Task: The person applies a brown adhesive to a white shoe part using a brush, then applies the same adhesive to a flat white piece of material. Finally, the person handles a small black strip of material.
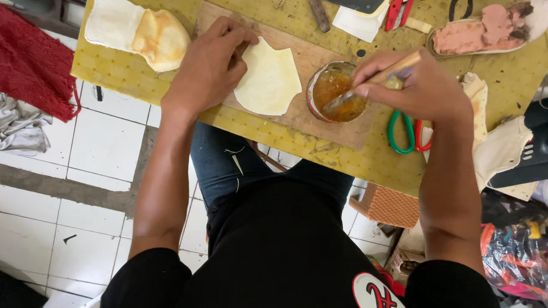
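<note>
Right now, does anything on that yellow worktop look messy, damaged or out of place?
Mostly wear: the yellow worktop is smeared with dark stains, and the tin of amber glue has a crusted rim. The right hand dips a brush in it; the left hand pins the pale cut piece. Nothing spilled.

left hand [211, 62] pins cream piece [268, 78] | right hand [412, 86] dips brush [376, 78] in glue tin [337, 92]

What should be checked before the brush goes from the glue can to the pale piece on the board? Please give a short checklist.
1. Brush tip in the glue can: ok.
2. Right hand grips the brush handle: ok.
3. Left hand presses the pale piece: ok.
4. Piece lies flat on the wooden board: ok.
5. Glue amount on the bristles: cannot tell.
</note>
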